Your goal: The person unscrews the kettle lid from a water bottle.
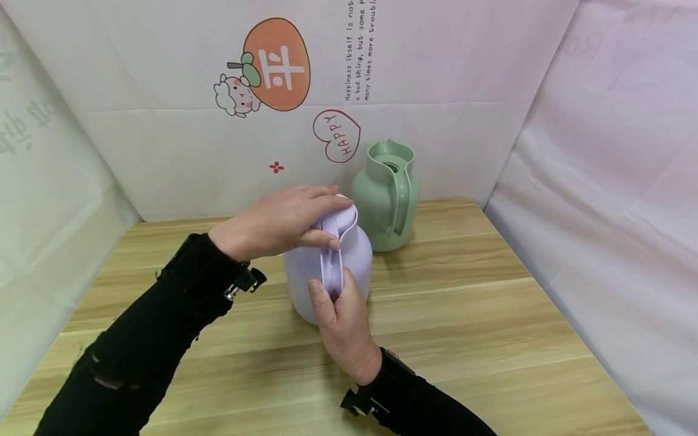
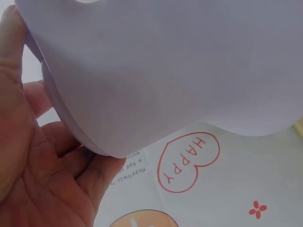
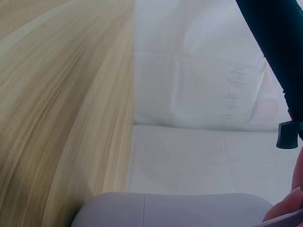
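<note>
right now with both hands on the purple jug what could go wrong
The left hand covers the top of the lavender jug while the right hand grips its handle. A hard twist or pull on top might tip or slide the jug on the smooth wooden table. The green jug stands close behind, apart but near, so a sudden jerk backward could knock it.

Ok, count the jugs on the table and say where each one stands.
2. The lilac jug stands mid-table, the left hand resting over its top and the right hand gripping its handle. The green jug stands behind it, near the back wall. None looks hidden.
</note>
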Available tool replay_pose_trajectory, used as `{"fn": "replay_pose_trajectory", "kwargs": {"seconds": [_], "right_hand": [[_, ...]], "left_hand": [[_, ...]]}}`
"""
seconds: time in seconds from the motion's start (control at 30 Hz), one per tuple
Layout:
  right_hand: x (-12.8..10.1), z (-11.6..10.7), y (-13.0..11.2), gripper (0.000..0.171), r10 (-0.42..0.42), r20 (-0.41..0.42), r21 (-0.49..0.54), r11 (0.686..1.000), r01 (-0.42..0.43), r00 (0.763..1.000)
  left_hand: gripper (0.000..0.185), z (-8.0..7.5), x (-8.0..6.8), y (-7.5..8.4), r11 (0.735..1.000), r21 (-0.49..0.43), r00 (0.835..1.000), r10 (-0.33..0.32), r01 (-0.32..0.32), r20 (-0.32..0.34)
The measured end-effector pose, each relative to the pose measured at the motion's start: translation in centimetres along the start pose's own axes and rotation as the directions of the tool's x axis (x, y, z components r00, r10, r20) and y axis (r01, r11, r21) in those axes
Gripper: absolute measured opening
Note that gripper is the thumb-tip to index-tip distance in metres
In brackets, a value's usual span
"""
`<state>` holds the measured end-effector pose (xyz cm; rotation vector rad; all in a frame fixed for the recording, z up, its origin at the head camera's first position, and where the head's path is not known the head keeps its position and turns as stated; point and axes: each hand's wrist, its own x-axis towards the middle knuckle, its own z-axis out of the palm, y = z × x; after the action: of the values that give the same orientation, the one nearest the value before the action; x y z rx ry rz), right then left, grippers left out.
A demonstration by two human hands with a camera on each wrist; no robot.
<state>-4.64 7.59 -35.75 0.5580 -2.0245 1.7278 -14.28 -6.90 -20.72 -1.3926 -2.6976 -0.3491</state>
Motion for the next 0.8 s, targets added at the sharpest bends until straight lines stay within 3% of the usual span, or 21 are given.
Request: {"fn": "replay_pose_trajectory", "kwargs": {"seconds": [0.4,0.8], "right_hand": [[-0.06,-0.02,0.09,0.025,-0.003,-0.017,-0.022,1.000,0.002,1.000],[-0.04,-0.11,0.01,0.024,-0.012,-0.026,-0.043,0.999,0.011,1.000]], "left_hand": [[0.073,0.23,-0.03,0.54,0.998,0.025,0.998,-0.060,0.060,0.001],[0.074,0.51,-0.09,0.67,0.998,0.043,0.999,-0.037,0.039,-0.034]]}}
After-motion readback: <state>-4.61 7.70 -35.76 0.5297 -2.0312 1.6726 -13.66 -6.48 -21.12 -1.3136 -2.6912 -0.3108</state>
